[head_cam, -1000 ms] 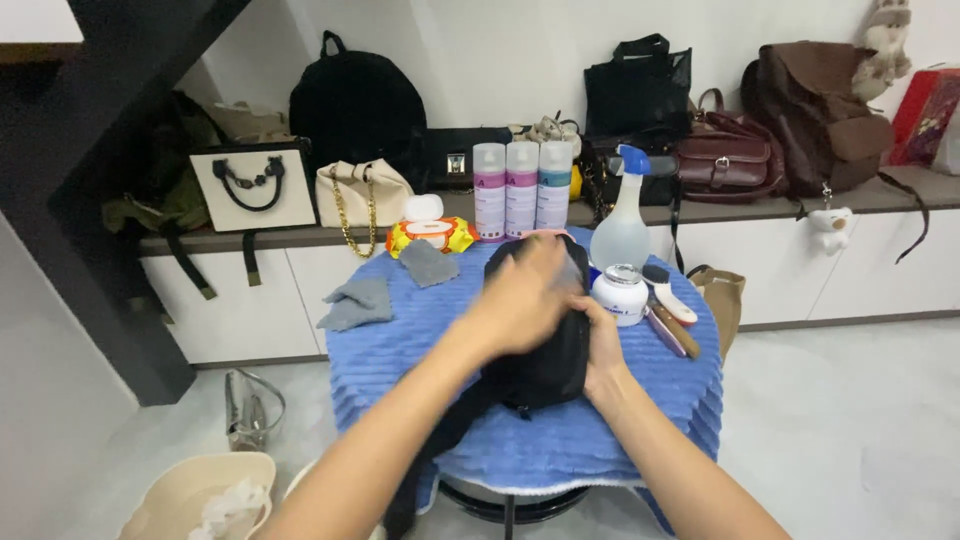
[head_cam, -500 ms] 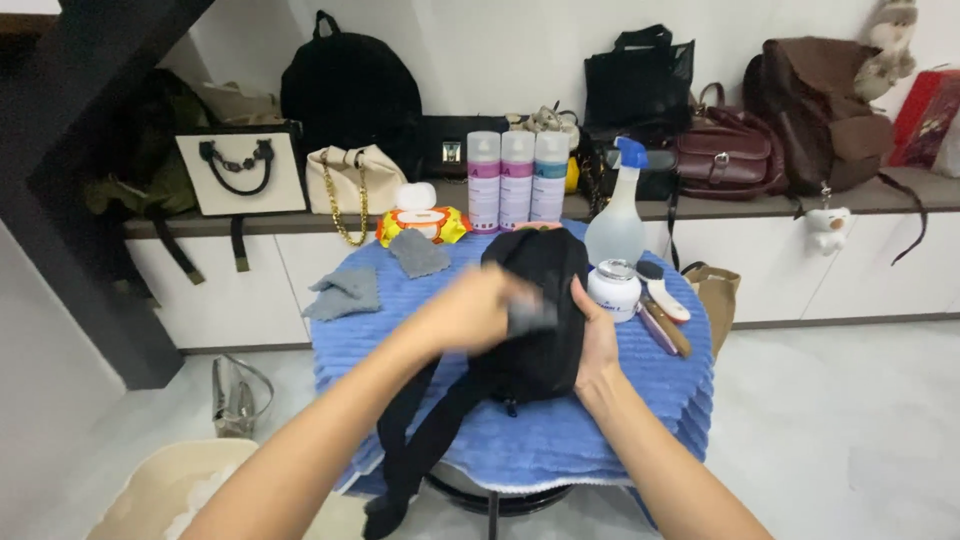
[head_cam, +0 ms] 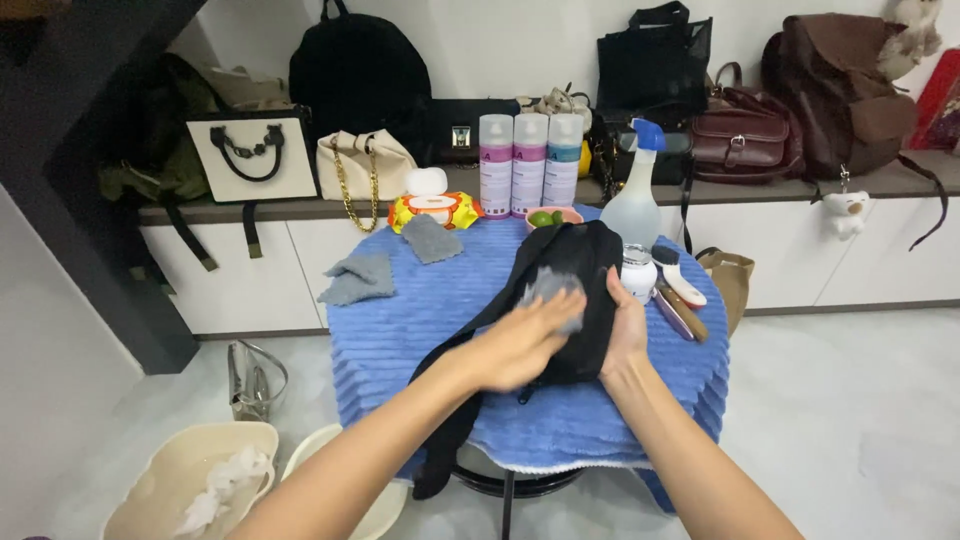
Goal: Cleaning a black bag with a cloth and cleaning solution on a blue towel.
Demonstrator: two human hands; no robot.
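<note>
Two hands on one soft black fabric bag [head_cam: 575, 300], mid-table. Left hand [head_cam: 520, 345], fingers curled round a small grey cloth pad [head_cam: 553, 287], pressed flat onto bag's front, blurred w/ motion. Right hand [head_cam: 625, 330] open-palmed, fingers spread along bag's right edge, prob. bracing it so it stays put under the rubbing. Bag lying on round table draped in ribbed blue towel cloth [head_cam: 440, 320], black strap [head_cam: 445, 440] trailing off front-left edge toward floor. Just right of bag: small white jar [head_cam: 638, 272], clear spray bottle w/ blue trigger [head_cam: 636, 195] behind it, brushes w/ wooden handles [head_cam: 680, 295] beside — all within easy reach of right hand. Far side of table: three tall pastel aerosol cans [head_cam: 528, 160], yellow-orange wipes packet [head_cam: 435, 208], pink bowl w/ green bits [head_cam: 550, 216]. Left part of towel: spare grey cloths [head_cam: 358, 278], well apart from bag. Behind, long shelf [head_cam: 760, 193] lined w/ other bags: black backpack [head_cam: 360, 80], cream chain bag [head_cam: 362, 165], dark red leather handbag [head_cam: 742, 135], brown backpack [head_cam: 835, 90]. On floor at left, cream basin [head_cam: 160, 490] holding crumpled white tissue.
</note>
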